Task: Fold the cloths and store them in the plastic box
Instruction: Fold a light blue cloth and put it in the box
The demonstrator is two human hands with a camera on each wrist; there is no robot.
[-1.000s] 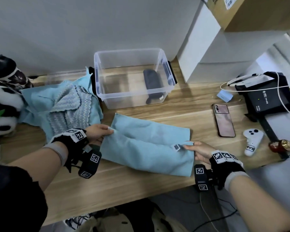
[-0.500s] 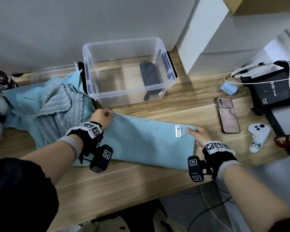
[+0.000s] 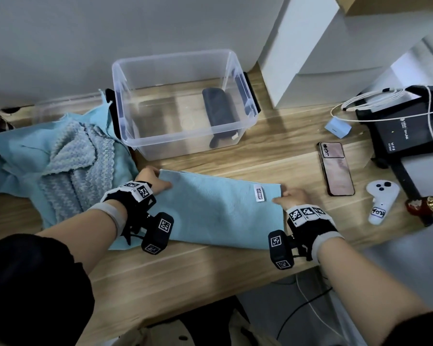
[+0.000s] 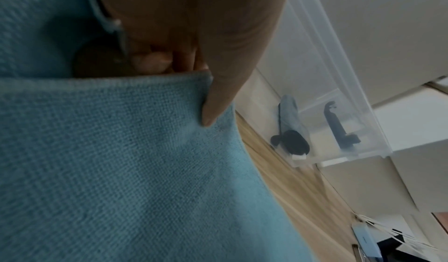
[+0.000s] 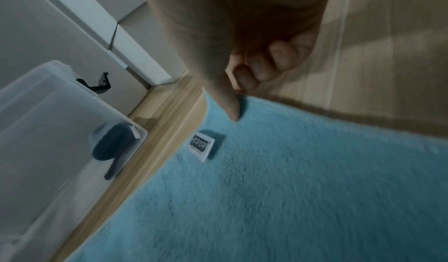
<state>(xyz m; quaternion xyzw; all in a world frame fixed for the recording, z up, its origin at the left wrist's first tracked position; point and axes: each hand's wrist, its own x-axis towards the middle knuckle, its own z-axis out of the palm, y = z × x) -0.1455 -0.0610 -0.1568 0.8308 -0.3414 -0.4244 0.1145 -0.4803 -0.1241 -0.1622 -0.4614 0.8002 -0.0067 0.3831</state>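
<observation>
head view: the folded light-blue microfibre cloth (image 3: 218, 211) lies flat near the front edge of the wooden table (image 3: 210, 268), just before the clear plastic box (image 3: 183, 136), bare wood showing to its right. left wrist view: the left hand (image 4: 194, 41) pinches the cloth's far left corner, thumb on top. right wrist view: the right hand (image 5: 244, 41) pinches the far right corner, fingers curled under, beside the white label (image 5: 202, 146).

The black router (image 3: 400, 128), well right of the right hand (image 3: 291, 197), reads "TP-LINK". The white controller (image 3: 380, 201) bears "koy". The cloth's tag (image 3: 259, 193) is illegible.
</observation>
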